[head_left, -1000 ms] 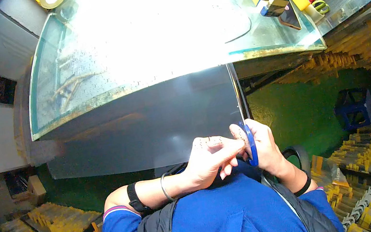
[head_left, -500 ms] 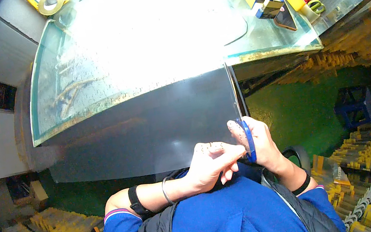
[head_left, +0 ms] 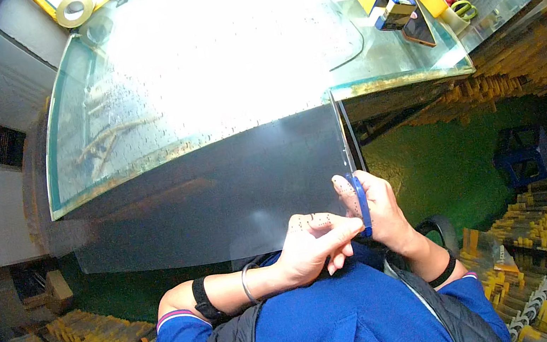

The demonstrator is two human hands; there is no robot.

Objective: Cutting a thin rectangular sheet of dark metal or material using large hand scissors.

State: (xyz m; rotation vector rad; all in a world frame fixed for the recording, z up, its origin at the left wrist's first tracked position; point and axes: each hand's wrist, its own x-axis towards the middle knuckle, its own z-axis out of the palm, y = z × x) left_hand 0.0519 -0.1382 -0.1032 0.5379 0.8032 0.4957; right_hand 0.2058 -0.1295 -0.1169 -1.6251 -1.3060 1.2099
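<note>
A narrow, blue, slightly curved object (head_left: 363, 201) stands on edge at the near right corner of a large, dark, glossy sheet (head_left: 221, 204). My right hand (head_left: 383, 209) is closed around it from the right, with thumb and fingers at the sheet's right edge. My left hand (head_left: 315, 242) comes in from the left, thumb and finger pinched together against the lower end of the blue object. Whatever lies between those fingertips is too small to make out. The sheet reaches from the brightly lit glass table (head_left: 56, 177) toward my body.
At the table's far right are a blue tape dispenser (head_left: 395, 12), a phone (head_left: 417, 30) and green-handled scissors (head_left: 464, 10). A tape roll (head_left: 75, 11) lies far left. A blue crate (head_left: 522, 153) stands on the green floor. Racks with yellow-edged pieces (head_left: 537, 208) flank me.
Both hands have shifted very slightly left, along with the blue object. The pinch and the hold on the blue object look the same.
</note>
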